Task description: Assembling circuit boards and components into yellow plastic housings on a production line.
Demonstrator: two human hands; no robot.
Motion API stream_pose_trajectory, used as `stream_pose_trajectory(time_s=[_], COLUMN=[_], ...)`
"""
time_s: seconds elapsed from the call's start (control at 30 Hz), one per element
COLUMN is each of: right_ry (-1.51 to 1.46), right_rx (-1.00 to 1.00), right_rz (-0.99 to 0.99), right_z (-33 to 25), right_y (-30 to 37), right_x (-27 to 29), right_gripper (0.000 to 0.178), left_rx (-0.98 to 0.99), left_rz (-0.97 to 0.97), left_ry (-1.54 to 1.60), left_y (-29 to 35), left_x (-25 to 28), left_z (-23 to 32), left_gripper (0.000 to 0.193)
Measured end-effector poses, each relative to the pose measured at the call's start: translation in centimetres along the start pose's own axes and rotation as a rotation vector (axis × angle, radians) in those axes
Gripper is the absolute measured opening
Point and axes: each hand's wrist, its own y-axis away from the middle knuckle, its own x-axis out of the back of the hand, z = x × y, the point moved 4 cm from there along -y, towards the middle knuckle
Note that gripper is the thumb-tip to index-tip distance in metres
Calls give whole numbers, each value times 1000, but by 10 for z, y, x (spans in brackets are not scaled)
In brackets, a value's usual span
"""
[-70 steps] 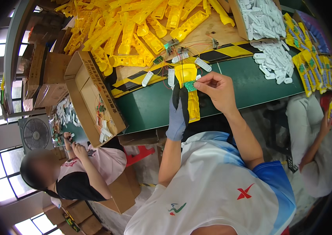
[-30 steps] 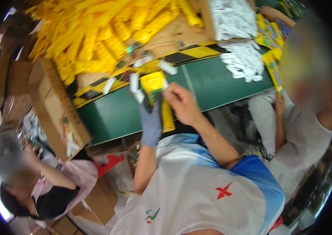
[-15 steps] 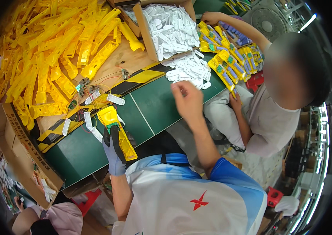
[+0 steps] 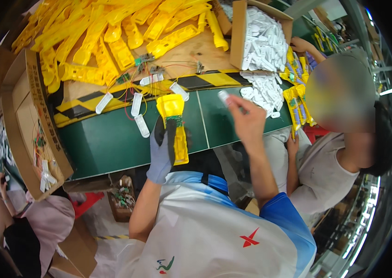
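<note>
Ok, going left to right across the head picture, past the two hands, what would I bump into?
Cardboard box, gloved left hand holding a yellow shell, bare right hand pinching a white piece, yellow-and-purple parts.

Glove (image 4: 160, 161): the left hand (image 4: 163, 147) is wearing grey-blue, with black fingers.
Shirt (image 4: 196, 208): is looking mostly white, fading to light blue on the right side.
Right sleeve (image 4: 281, 211): is showing bright blue.
Red mark (image 4: 249, 237): is making a cross shape.
Small mark (image 4: 166, 265): is mixing green and red.
Strap (image 4: 205, 178): is showing black near the blue hem (image 4: 184, 178).
</note>
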Motion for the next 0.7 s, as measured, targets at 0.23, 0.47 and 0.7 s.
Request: stream_pose_trajectory(time_s=[0.23, 0.47, 0.7], right_ry=[-551, -781, -999], right_rx=[-210, -376, -566], right_rz=[-114, -379, -604], right_z=[-26, -23, 9], right_y=[59, 53, 42], right_x=[-79, -78, -84], right_gripper=[16, 21, 14], left_rx=[-276, -333, -263], left_rz=[179, 210, 84], left_ry=[-402, -411, -395], left_y=[3, -7, -1], left_x=[-6, 6, -2], left_z=[5, -14, 7], left_gripper=[39, 46, 43])
